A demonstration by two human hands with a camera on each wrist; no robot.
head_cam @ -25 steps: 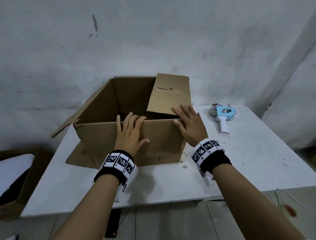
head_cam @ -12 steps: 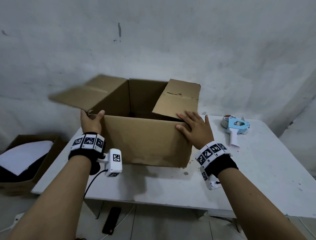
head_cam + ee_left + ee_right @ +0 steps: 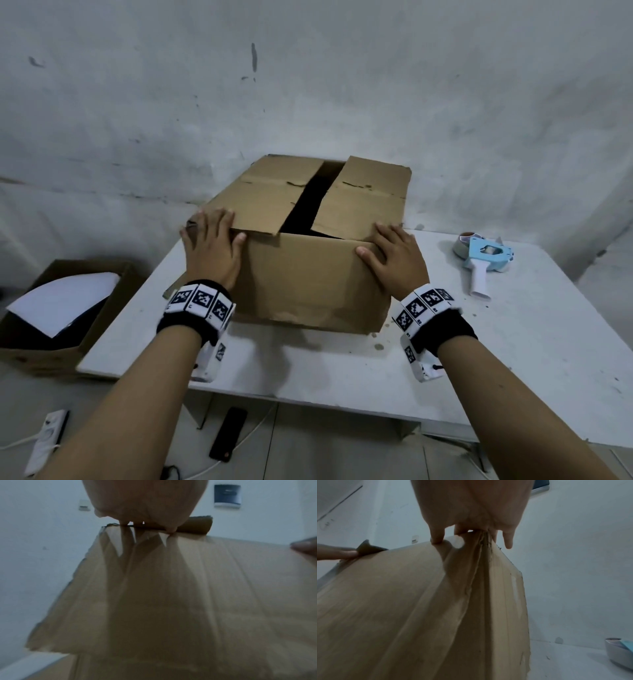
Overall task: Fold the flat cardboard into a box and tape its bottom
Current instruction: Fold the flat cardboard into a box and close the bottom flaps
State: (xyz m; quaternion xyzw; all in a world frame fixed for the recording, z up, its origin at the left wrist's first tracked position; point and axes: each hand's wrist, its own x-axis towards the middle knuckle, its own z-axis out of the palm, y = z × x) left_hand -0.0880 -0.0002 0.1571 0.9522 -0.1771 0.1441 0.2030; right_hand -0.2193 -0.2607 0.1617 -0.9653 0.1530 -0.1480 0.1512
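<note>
A brown cardboard box (image 3: 308,281) stands on the white table (image 3: 513,342). Its two top flaps (image 3: 274,198) lie folded inward with a dark gap between them. My left hand (image 3: 214,246) lies flat over the near left corner, fingers straight on the left flap. My right hand (image 3: 394,255) lies flat over the near right corner, fingers on the right flap and thumb on the front wall. The left wrist view shows the box's wall (image 3: 171,588) under my fingertips (image 3: 169,530). In the right wrist view, straight fingers (image 3: 436,538) press the corner edge (image 3: 481,563).
A light blue tape dispenser (image 3: 483,260) with a white handle lies on the table to the right of the box. Another open cardboard box (image 3: 51,308) holding white sheets sits on the floor at the left. Cables and a dark phone lie on the floor under the table.
The left flap, which stuck outward before, now lies folded down over the box. My left hand moved from the left wall to the top corner. The right flap also went lower.
</note>
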